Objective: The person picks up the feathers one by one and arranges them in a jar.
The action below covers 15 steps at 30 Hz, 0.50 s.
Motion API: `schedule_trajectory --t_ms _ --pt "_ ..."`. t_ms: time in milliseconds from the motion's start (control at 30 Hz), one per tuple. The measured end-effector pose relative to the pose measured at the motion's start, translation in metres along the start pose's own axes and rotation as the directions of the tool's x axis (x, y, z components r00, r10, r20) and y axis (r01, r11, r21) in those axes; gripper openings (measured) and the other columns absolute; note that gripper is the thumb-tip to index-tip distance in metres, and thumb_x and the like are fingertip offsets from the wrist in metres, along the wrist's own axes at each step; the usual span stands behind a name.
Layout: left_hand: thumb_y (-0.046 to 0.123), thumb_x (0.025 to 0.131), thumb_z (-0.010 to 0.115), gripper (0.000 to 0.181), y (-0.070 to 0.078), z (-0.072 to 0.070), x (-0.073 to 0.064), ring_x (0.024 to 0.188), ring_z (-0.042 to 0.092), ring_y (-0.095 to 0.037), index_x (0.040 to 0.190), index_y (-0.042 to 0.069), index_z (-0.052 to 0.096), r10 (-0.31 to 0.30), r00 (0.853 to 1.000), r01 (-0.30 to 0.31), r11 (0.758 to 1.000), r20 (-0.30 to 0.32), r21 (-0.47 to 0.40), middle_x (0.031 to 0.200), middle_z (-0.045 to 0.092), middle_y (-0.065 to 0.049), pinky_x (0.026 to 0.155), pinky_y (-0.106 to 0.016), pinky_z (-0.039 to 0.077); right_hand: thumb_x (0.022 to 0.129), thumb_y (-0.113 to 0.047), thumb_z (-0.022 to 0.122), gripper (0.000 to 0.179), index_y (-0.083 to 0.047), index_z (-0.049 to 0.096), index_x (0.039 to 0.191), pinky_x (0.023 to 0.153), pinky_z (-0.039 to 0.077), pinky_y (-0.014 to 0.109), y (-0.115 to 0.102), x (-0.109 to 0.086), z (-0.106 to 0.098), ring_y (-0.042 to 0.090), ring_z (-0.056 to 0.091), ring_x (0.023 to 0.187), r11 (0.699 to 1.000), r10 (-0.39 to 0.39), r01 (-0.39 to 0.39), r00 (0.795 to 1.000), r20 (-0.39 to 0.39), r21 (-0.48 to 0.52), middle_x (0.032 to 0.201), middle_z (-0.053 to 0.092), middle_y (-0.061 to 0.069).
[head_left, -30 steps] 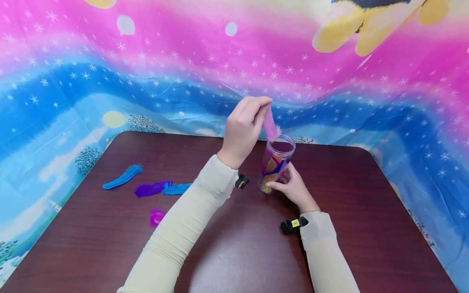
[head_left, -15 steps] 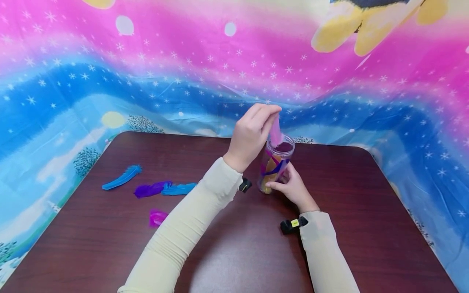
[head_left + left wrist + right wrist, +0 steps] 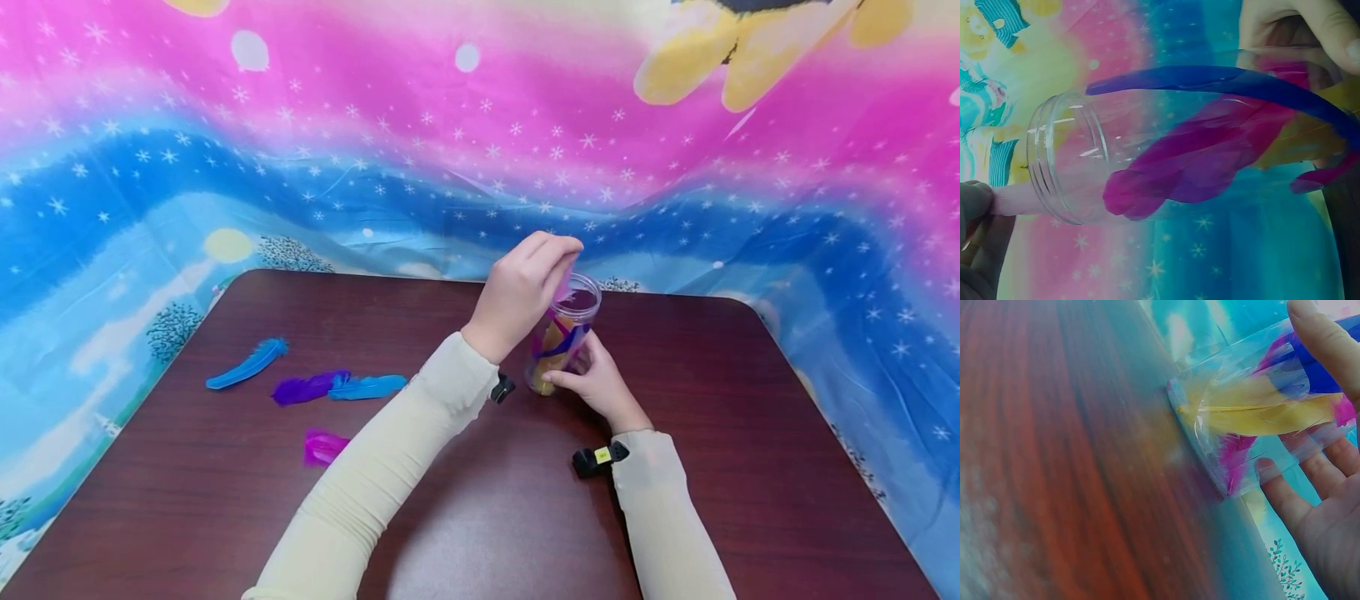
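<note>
Looking like the drop-in step for a pale pink feather

Pinching it with left hand, dangling it partway into the clear jar; gripping jar low with right hand. Next, probably calling for dipping deeper, then letting go.

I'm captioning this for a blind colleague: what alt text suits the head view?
A left hand pinches a pink feather at the mouth of a clear jar of coloured feathers; the right hand grips the jar low. More feathers, blue, purple and magenta, lie to the left on a dark table.
</note>
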<state>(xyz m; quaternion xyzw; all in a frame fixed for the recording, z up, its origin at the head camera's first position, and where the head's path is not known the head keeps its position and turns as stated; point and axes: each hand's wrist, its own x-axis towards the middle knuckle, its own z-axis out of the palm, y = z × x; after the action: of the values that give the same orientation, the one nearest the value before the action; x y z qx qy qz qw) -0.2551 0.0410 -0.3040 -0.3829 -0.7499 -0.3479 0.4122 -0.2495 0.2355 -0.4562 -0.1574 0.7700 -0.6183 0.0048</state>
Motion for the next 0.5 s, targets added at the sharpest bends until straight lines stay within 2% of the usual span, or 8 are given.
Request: schedule_trajectory --t_ms 367,500 --pt "0.009 0.1 0.064 0.016 -0.0011 -0.0013 -0.0036 0.096 0.067 -0.016 0.112 0.003 0.072 -0.075 0.988 0.074 0.997 0.134 0.007 0.105 0.071 -0.008 0.091 -0.018 0.052 0.083 0.005 0.08 0.088 -0.009 0.031 0.155 0.109 0.044 0.029 -0.0008 -0.0008 0.0001 0.036 0.05 0.135 1.0 -0.015 0.015 1.0 0.002 0.001 0.149 0.049 0.019" --pt "0.01 0.099 0.067 0.018 -0.0006 -0.0022 -0.0038 0.1 0.068 -0.016 0.114 0.004 0.072 -0.09 0.981 0.088 0.996 0.174 0.017 0.108 0.071 -0.008 0.093 -0.02 0.053 0.084 0.005 0.08 0.089 -0.009 0.03 0.156 0.107 0.044 0.023 -0.0013 -0.0011 0.0003 0.038 0.049 0.135 1.0 -0.023 0.023 1.0 0.007 0.013 0.149 0.048 0.021"
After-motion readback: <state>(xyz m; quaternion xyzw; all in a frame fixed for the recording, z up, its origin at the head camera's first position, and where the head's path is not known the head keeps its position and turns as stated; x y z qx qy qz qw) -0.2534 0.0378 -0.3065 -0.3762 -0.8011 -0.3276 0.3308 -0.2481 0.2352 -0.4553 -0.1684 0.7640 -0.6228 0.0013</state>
